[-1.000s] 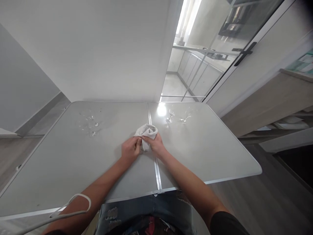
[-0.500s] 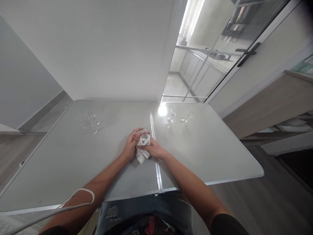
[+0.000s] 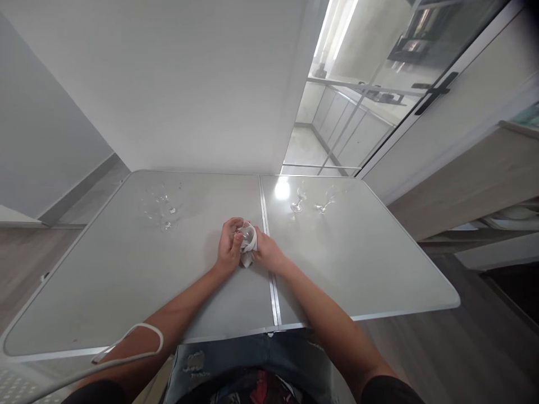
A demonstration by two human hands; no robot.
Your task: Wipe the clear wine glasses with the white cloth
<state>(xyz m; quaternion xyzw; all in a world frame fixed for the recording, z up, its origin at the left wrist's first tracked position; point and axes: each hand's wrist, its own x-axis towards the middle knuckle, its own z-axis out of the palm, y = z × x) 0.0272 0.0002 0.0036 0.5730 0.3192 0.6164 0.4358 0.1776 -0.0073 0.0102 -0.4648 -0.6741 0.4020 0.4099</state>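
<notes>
Closest to the camera, ripped jeans (image 3: 227, 362) are seen below the near edge of the pale surface (image 3: 337, 275), flanked by a dark sleeve on each arm, and a white cord (image 3: 126, 360) is looped across the left forearm. Over the middle of the surface, just left of the metal seam (image 3: 273, 297), a clear glass (image 3: 241, 229) is held between the two hands, with its round rim turned upward. The glass is wrapped from the left by the left hand (image 3: 228, 245), whose fingers are curled around it and whose thumb is laid along the near side. A white cloth (image 3: 254, 240) is pressed to the right side of the glass by the right hand (image 3: 268, 251); its fingertips are hidden, so their exact grip cannot be told. A loose end of the cloth is hung below the glass. Farther off, a group of clear glasses (image 3: 168, 225) is set at the far left, too faint to be counted, while a stemmed glass (image 3: 296, 206) and a second stemmed glass (image 3: 322, 209) are stood apart at the far right. Beyond the surface, a white wall (image 3: 202, 84) is seen, and, to its right, a glazed door (image 3: 351, 112) fitted with a black handle (image 3: 438, 93).
</notes>
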